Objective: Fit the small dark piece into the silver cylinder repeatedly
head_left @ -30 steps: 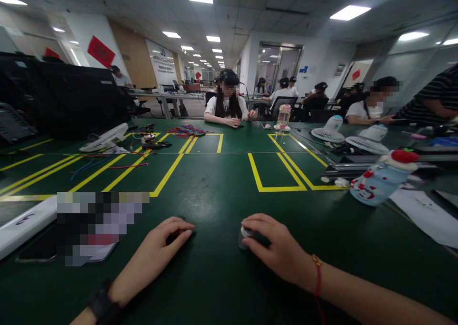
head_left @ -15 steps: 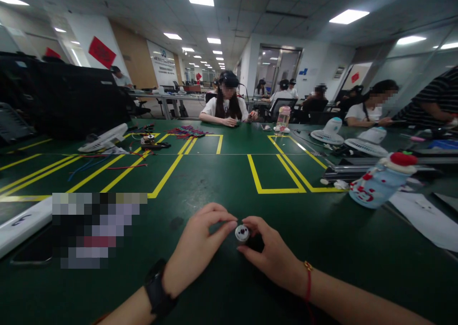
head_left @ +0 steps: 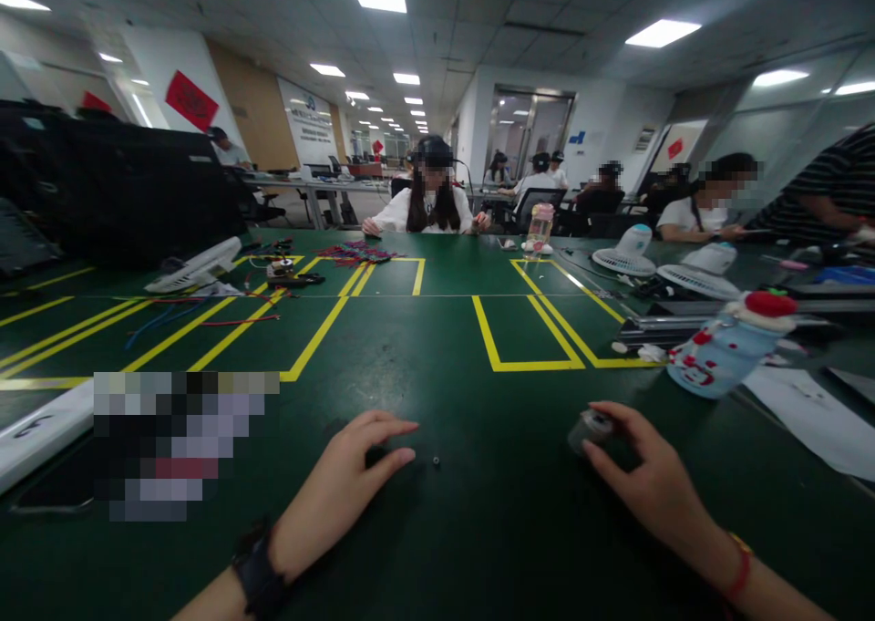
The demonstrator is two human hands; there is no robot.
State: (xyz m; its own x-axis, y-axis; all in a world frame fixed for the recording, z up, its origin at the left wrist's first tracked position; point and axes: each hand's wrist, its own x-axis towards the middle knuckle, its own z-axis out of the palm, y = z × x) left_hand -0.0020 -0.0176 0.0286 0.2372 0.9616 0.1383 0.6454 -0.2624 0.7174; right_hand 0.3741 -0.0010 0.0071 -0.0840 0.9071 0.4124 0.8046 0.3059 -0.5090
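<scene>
Across green tabletop (head_left: 471, 548), left hand (head_left: 345, 484) arches, fingers (head_left: 393, 429) parted; right hand (head_left: 649, 475) clasps a cylinder (head_left: 586, 431).

A green tabletop (head_left: 437, 352) carries a tiny grey piece (head_left: 436, 461), wires (head_left: 355, 252), fans (head_left: 623, 258), a bottle (head_left: 717, 357).

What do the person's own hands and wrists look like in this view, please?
Both hands are ungloved, and no sleeves show in the picture. The left hand has a black, watch-like band at its wrist. The right hand has a thin red bracelet at its wrist, with a small gold-coloured piece on it.
</scene>
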